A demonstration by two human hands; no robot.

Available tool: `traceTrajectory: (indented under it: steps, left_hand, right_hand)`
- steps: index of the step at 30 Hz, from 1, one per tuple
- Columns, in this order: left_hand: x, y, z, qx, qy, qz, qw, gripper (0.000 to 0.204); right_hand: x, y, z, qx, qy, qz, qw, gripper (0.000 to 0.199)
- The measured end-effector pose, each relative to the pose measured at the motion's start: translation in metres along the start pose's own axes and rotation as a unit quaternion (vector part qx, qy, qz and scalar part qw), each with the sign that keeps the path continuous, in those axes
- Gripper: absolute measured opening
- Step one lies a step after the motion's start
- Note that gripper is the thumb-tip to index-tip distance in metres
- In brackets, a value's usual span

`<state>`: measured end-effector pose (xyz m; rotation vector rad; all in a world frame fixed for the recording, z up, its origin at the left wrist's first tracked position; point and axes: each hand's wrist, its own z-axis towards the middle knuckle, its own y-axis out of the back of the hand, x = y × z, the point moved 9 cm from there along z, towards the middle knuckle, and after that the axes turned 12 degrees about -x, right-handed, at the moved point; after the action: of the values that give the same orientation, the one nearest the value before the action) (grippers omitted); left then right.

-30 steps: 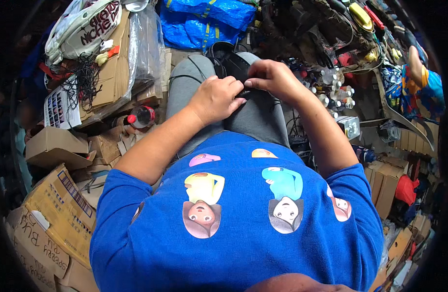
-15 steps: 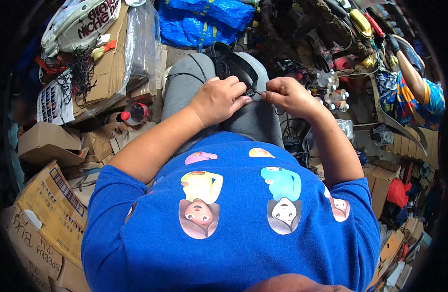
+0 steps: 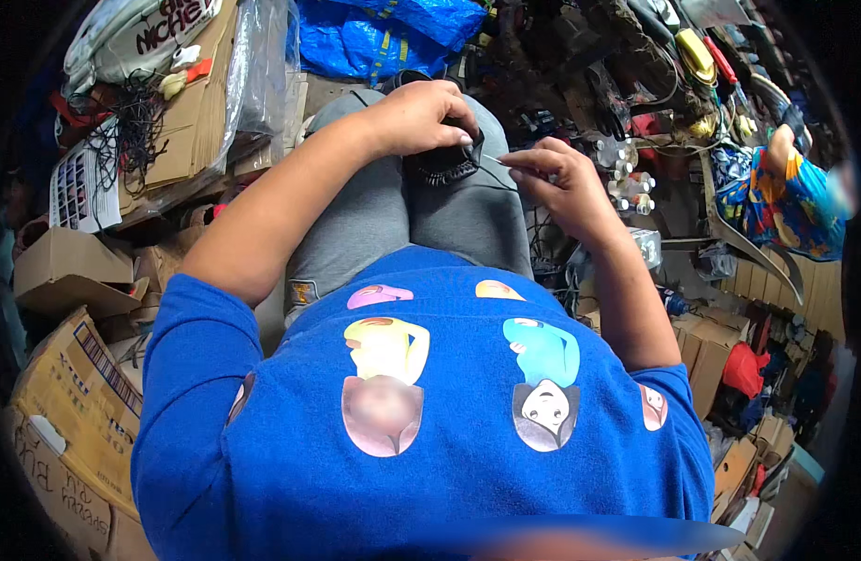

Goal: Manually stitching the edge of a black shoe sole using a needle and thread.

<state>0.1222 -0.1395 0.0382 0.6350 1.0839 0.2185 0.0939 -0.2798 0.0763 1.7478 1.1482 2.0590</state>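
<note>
My left hand (image 3: 419,117) holds the black shoe piece (image 3: 449,170) at its far edge, over my thighs; if that grip loosens, the piece could slip into the gap between my legs. Just right of it, my right hand (image 3: 559,182) pinches narrowly, seemingly on something thin and pale (image 3: 502,163), too small to identify; a careless tug could make it slip. On the left, a stiff cardboard box (image 3: 70,266) gapes near tangled black cords (image 3: 142,140). The piece looks smooth, its near rim curved and ridged, against soft grey trousers (image 3: 360,215). To the right stand clear bottles (image 3: 629,185).
</note>
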Motion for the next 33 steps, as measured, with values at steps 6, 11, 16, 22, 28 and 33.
traceTrajectory:
  steps: [6, 11, 16, 22, 28, 33]
  left_hand:
    - [0.012, -0.02, 0.007, 0.133, 0.07, -0.06, 0.987, 0.018]
    - [0.011, -0.027, 0.003, 0.195, 0.12, -0.217, 0.949, 0.018]
    - [0.015, -0.026, 0.004, 0.214, 0.12, -0.238, 0.94, 0.021]
    - [0.02, -0.025, 0.003, 0.222, 0.128, -0.246, 0.935, 0.024]
    - [0.022, -0.027, 0.005, 0.225, 0.142, -0.231, 0.936, 0.024]
    - [0.022, -0.026, 0.005, 0.225, 0.143, -0.232, 0.935, 0.026]
  right_hand:
    - [-0.001, -0.016, 0.012, 0.025, 0.01, -0.057, 0.998, 0.019]
    - [-0.003, -0.018, 0.018, 0.036, -0.013, -0.074, 0.997, 0.019]
    - [0.001, -0.02, 0.02, 0.031, -0.013, -0.098, 0.995, 0.019]
    - [0.009, -0.023, 0.015, -0.001, -0.02, -0.126, 0.992, 0.018]
    - [0.002, -0.026, 0.006, -0.037, 0.009, -0.145, 0.989, 0.02]
    - [0.016, -0.026, 0.004, -0.072, 0.126, -0.192, 0.971, 0.025]
